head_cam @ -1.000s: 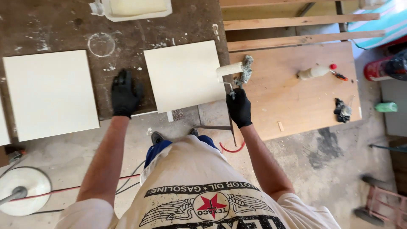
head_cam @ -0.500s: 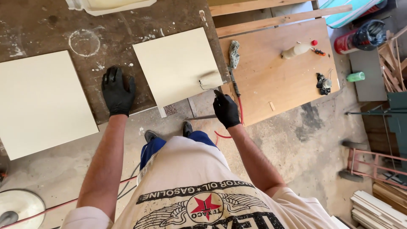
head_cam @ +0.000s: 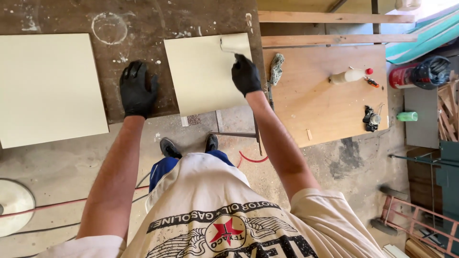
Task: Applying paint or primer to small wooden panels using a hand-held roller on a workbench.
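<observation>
My right hand (head_cam: 245, 74), in a black glove, grips a small paint roller (head_cam: 234, 44) that rests on the far right corner of a cream square panel (head_cam: 201, 74). The panel lies on a dark, paint-spattered worktable (head_cam: 158, 21). My left hand (head_cam: 137, 89), also gloved in black, lies flat with spread fingers on the bare table just left of that panel. A larger cream panel (head_cam: 48, 88) lies further left on the same table.
A plywood board (head_cam: 325, 110) at right carries a rag (head_cam: 276, 68), a squeeze bottle (head_cam: 347, 76) and a small dark object (head_cam: 370, 118). Wooden battens (head_cam: 334, 17) lie beyond. A red cable (head_cam: 57, 204) and a round white disc (head_cam: 14, 205) are on the concrete floor.
My right hand has pushed the roller from the panel's near right edge up to its far right corner. The view has shifted right; my left hand stays planted on the table.
</observation>
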